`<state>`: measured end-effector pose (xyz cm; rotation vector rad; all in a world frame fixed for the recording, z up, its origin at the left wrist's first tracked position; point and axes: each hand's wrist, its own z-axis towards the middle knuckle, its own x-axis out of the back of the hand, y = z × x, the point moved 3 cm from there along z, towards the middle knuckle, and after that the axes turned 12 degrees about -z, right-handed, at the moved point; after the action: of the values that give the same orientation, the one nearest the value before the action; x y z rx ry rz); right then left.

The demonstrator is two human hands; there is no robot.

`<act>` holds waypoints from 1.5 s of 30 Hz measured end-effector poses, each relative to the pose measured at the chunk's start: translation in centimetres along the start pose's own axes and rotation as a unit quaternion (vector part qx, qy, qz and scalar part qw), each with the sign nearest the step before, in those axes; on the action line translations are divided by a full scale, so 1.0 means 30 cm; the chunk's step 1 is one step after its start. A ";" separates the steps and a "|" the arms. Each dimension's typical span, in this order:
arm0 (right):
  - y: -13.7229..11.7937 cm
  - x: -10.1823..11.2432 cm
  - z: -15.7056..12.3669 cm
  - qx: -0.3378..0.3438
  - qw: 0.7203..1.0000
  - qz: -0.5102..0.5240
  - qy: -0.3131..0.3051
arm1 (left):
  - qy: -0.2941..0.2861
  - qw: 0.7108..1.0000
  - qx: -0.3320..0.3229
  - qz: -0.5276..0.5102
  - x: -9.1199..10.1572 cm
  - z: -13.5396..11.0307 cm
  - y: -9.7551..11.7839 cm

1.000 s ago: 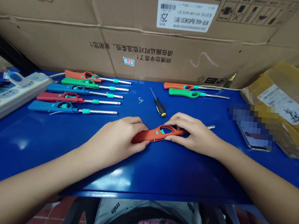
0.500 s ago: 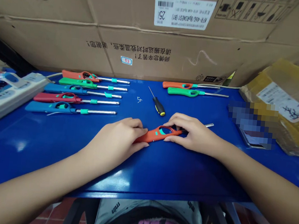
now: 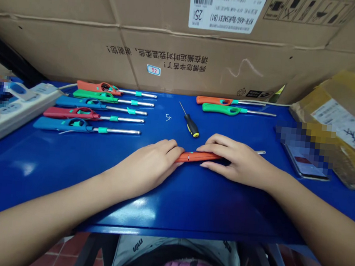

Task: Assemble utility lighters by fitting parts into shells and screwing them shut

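Both hands grip one orange long-nosed lighter [image 3: 196, 156], turned with its narrow edge and seam facing up. My left hand [image 3: 159, 160] is closed round the handle end. My right hand [image 3: 230, 157] holds the front part, and the metal tip sticks out beyond it on the right. Fingers hide much of the lighter. Behind it lies a black and yellow screwdriver [image 3: 191, 125], its shaft pointing away to the left. A few tiny white pieces [image 3: 168, 117] rest left of the screwdriver.
Several lighters, among them a red one [image 3: 69, 113] and a blue one [image 3: 60, 124], lie in a row at the left. At the back right lie a green lighter [image 3: 219, 109] and an orange one. A power strip [image 3: 13, 111], phone [image 3: 306, 160] and cardboard boxes [image 3: 161, 43] surround the blue table [image 3: 189, 205].
The lighter has been rolled in my hands, from its broad side with the trigger opening showing to its narrow edge. My left hand has shifted slightly right. The view has moved a little.
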<state>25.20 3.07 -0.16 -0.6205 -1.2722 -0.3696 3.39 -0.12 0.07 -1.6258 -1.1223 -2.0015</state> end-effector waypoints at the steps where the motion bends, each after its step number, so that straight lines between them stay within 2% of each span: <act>1: -0.001 0.004 -0.001 0.008 1.000 -0.018 0.009 | -0.001 1.000 0.002 -0.015 0.002 0.000 0.001; 6: -0.026 0.022 -0.002 0.050 0.991 -0.104 0.072 | 0.002 0.996 0.003 -0.088 0.011 0.001 0.008; 11: -0.052 0.020 -0.006 0.039 0.983 -0.145 0.103 | 0.028 0.990 -0.021 -0.137 0.004 0.001 0.012; 17: -0.052 0.031 -0.005 0.031 0.981 -0.161 0.102 | 0.065 0.984 -0.031 -0.161 0.004 0.002 0.003; 20: -0.032 0.045 -0.002 0.014 0.986 -0.139 0.089 | 0.114 0.977 -0.039 -0.178 0.023 0.004 -0.012; 24: 0.001 0.068 -0.003 -0.008 0.986 -0.128 0.104 | 0.176 0.970 -0.065 -0.154 0.045 0.002 -0.031; 29: 0.012 0.071 -0.006 -0.002 0.986 -0.137 0.095 | 0.179 0.971 -0.097 -0.123 0.046 -0.006 -0.032; 33: 0.003 0.063 -0.005 0.004 0.986 -0.131 0.103 | 0.176 0.964 -0.063 -0.190 0.051 -0.005 -0.019; 35: -0.003 0.061 -0.003 0.009 0.983 -0.139 0.118 | 0.175 0.945 0.000 -0.277 0.051 0.003 -0.018; 36: -0.006 0.059 -0.003 0.014 0.981 -0.149 0.122 | 0.165 0.925 0.038 -0.339 0.047 0.008 -0.019; 39: -0.013 0.050 -0.001 0.031 0.975 -0.193 0.109 | 0.117 0.836 0.121 -0.522 0.023 0.024 -0.020; 40: -0.014 0.048 -0.002 0.033 0.973 -0.205 0.103 | 0.105 0.815 0.130 -0.555 0.018 0.027 -0.020; 41: -0.015 0.047 -0.004 0.034 0.971 -0.215 0.100 | 0.099 0.806 0.133 -0.568 0.015 0.029 -0.021; 42: -0.017 0.048 -0.006 0.035 0.969 -0.222 0.097 | 0.103 0.812 0.130 -0.560 0.016 0.029 -0.024; 43: -0.019 0.049 -0.008 0.035 0.968 -0.227 0.097 | 0.115 0.830 0.120 -0.532 0.020 0.027 -0.028; 45: -0.025 0.054 -0.012 0.029 0.969 -0.226 0.096 | 0.149 0.889 0.067 -0.428 0.035 0.018 -0.030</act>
<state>25.48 2.39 1.51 -0.2306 -1.2267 -0.7472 2.83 1.09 0.74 -0.7257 -2.0115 -2.4574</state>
